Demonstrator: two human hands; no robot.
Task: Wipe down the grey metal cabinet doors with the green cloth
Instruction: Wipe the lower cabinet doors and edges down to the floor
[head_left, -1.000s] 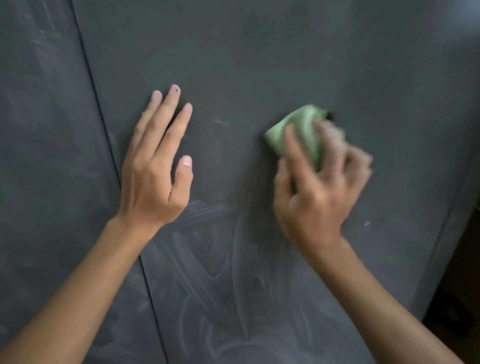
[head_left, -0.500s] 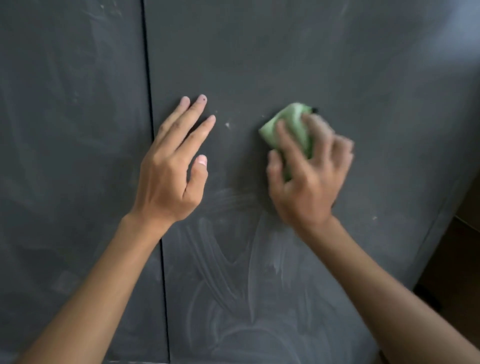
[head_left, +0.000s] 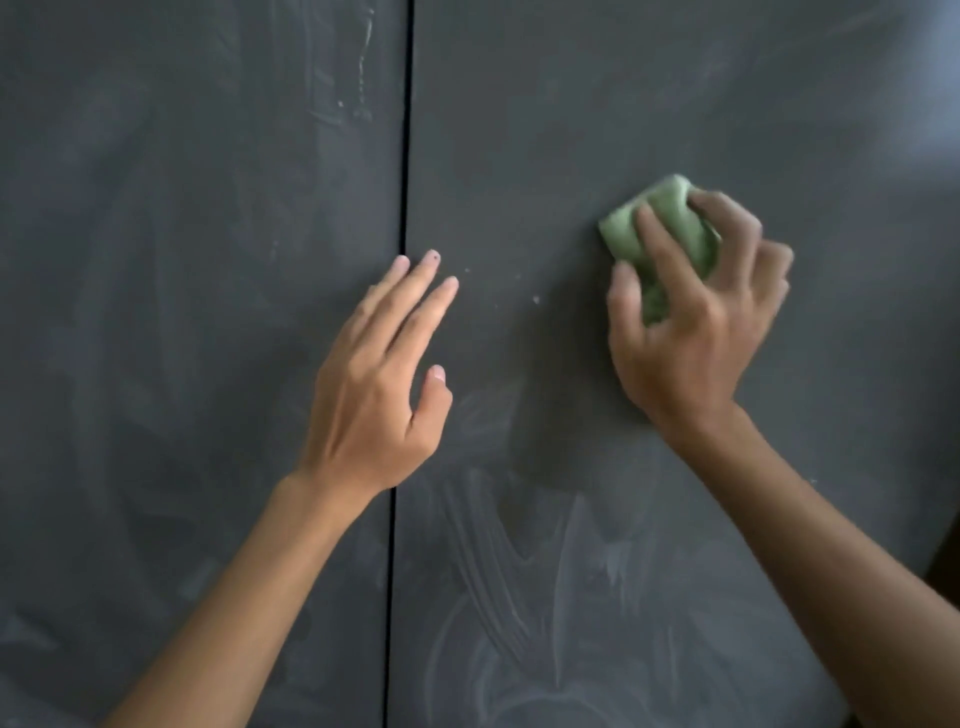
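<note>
Two grey metal cabinet doors fill the view, the left door (head_left: 182, 312) and the right door (head_left: 545, 130), split by a dark vertical seam (head_left: 404, 156). My right hand (head_left: 691, 322) grips a bunched green cloth (head_left: 660, 228) and presses it against the right door. My left hand (head_left: 379, 384) lies flat with straight fingers across the seam, fingertips on the right door. Pale wipe streaks (head_left: 519, 597) swirl below both hands.
White specks (head_left: 536, 300) dot the right door between my hands. Faint smears (head_left: 358, 78) mark the top of the left door. A dark gap (head_left: 948, 561) shows past the right door's edge at the lower right.
The view has shifted so the seam sits nearer the middle. My right hand has carried the cloth to the right, farther from my left hand, which stays flat on the doors.
</note>
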